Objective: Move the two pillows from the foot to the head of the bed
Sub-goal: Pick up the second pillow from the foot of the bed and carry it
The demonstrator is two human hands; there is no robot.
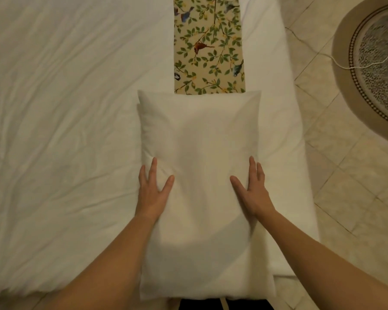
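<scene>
- The plump white rectangular pillow (pixel 199 135) lies lengthwise on the right part of the bed, and its near end juts past the mattress's near edge.
- A second white edge (pixel 138 108) peeks out under its far left corner; it looks like another pillow beneath, though most of it is hidden.
- The left hand (pixel 154 191) rests flat on the top pillow's left side, fingers straight and thumb spread inward, gripping nothing.
- The right hand (pixel 252 189) mirrors it on the right side, palm down, fingers extended and thumb splayed.
- The pillow's middle lies between the two palms, and its greater length stretches away beyond the fingertips.
- A cream fabric runner printed with green leaves and birds (pixel 208 45) crosses the wrinkled white sheet (pixel 65 108), its near end hidden behind the pillow's far edge.
- To the right lie the pale tiled floor (pixel 336 175), a round beige woven rug (pixel 372 63) and a thin white cord (pixel 323 55).
</scene>
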